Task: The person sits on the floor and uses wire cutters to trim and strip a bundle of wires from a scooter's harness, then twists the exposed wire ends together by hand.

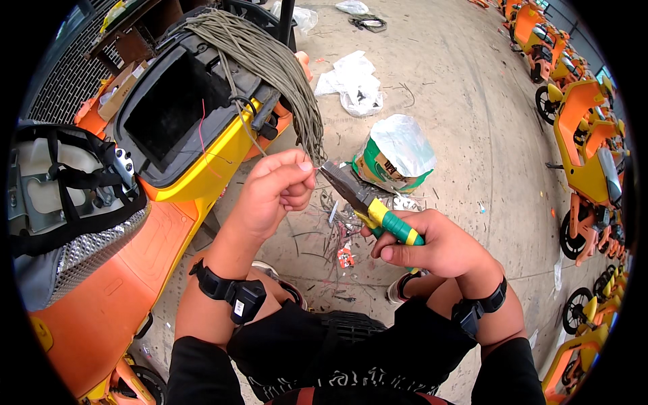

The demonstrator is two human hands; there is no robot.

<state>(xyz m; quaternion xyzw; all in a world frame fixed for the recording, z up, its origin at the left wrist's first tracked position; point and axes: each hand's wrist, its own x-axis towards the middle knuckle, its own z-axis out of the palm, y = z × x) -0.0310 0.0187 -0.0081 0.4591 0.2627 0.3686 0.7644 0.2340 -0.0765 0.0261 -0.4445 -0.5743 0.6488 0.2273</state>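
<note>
My left hand (pixel 282 181) is closed in a pinch, thumb against bent finger, on the end of a thin wire that barely shows. My right hand (pixel 435 244) wraps round the green and yellow handles of a pair of combination pliers (pixel 370 204). The pliers' jaws point up and left, right beside my left fingertips, at the wire's end. Whether the jaws bite on the wire is too small to tell. Behind my left hand hangs a thick bundle of grey-brown cable (pixel 266 61), draped over the rear of a yellow and orange scooter (pixel 121 270).
The scooter's black storage box (pixel 175 108) gapes, a red wire (pixel 202 128) standing at its edge. Wire scraps (pixel 344 236) litter the concrete floor beneath my hands. Ahead are a green and white sack (pixel 398 152) and white plastic bags (pixel 354 84). Orange scooters (pixel 580 135) line the right.
</note>
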